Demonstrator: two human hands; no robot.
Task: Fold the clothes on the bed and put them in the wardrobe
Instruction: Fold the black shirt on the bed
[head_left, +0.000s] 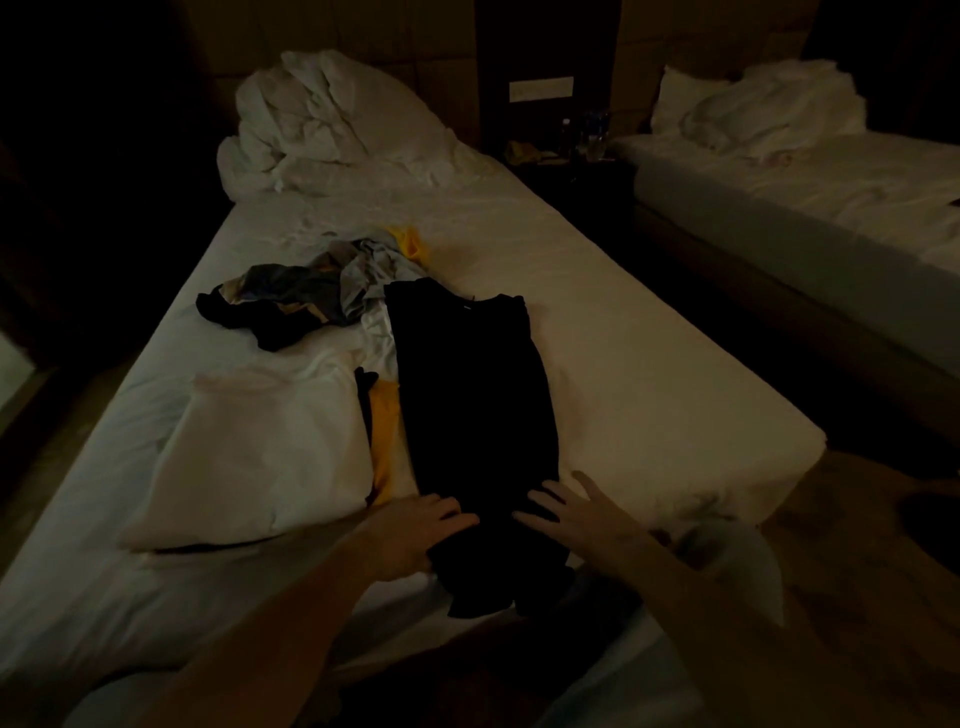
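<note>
Black shirt (467, 395), laid lengthwise on the bed (623, 364) just right of the pillow (260, 457), sits under your left hand (415, 535) and right hand (576, 514), both released and flat, likely pinning the hem for folding.

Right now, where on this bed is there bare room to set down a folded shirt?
Free: the sheet right of the black shirt, out to the bed's edge, and strip between duvet and clothes pile. Crowded: left of the shirt, with pillow and yellow garment.

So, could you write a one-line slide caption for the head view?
Left hand and right hand rest on a black garment spread on the bed.
</note>
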